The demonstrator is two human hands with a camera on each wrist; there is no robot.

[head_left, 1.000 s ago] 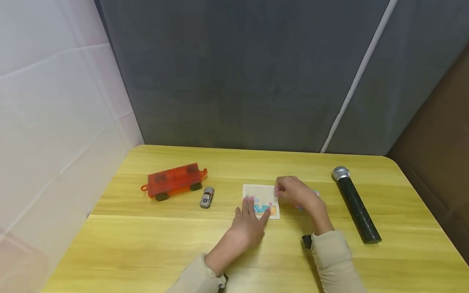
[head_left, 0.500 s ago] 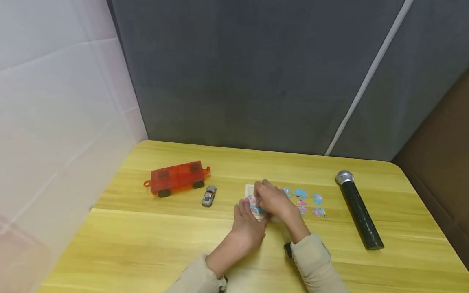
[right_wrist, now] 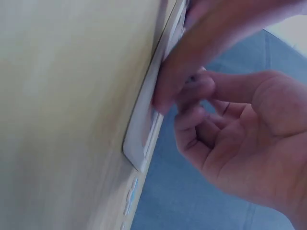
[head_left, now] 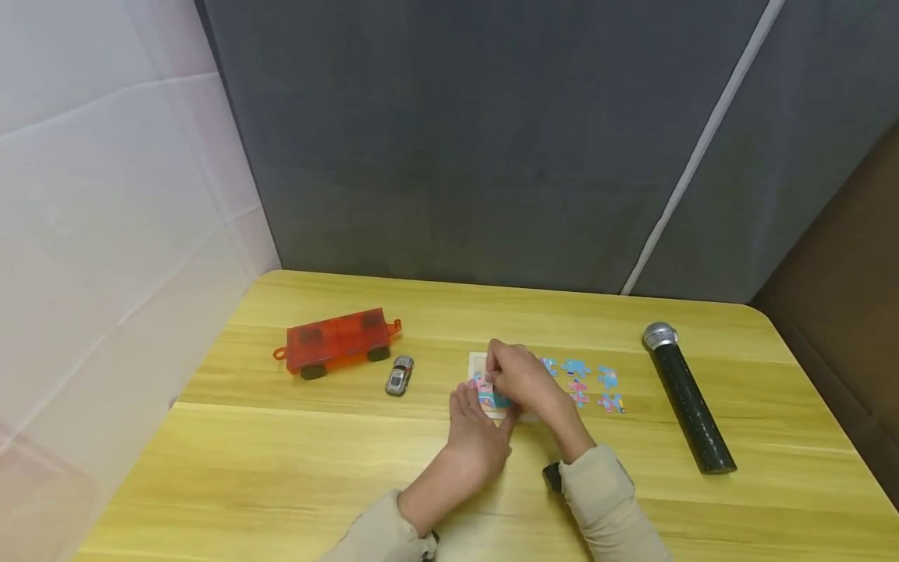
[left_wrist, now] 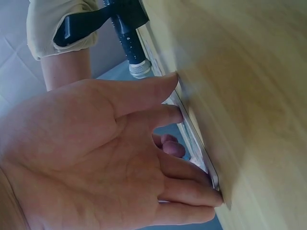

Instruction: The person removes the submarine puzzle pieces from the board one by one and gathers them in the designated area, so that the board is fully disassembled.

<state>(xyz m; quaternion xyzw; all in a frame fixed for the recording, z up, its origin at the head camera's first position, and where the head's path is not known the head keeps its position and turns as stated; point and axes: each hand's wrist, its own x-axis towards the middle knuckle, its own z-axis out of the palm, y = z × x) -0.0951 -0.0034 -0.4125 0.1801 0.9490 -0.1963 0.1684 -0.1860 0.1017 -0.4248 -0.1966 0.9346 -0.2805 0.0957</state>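
A small white puzzle tray point(head_left: 478, 362) lies mid-table, mostly covered by both hands. My left hand point(head_left: 472, 417) lies flat, its straight fingers point(left_wrist: 192, 199) pressing the tray's point(left_wrist: 193, 136) near left edge. My right hand point(head_left: 516, 382) hovers over the tray with its fingers curled and tips pinched together, apparently on a puzzle piece that is mostly hidden. In the right wrist view that hand's point(right_wrist: 225, 124) fingertips touch the tray point(right_wrist: 143, 132). Several loose blue and pink puzzle pieces point(head_left: 580, 382) lie just right of the tray.
A black microphone point(head_left: 687, 398) with a silver head lies at the right. A red toy wagon point(head_left: 337, 341) and a small silver car point(head_left: 399, 375) sit to the left. The yellow wooden table point(head_left: 281, 468) ends at a grey curtain behind and a white wall at left.
My right hand has come left from the loose pieces to above the tray, uncovering them. My left hand has stayed on the tray's edge.
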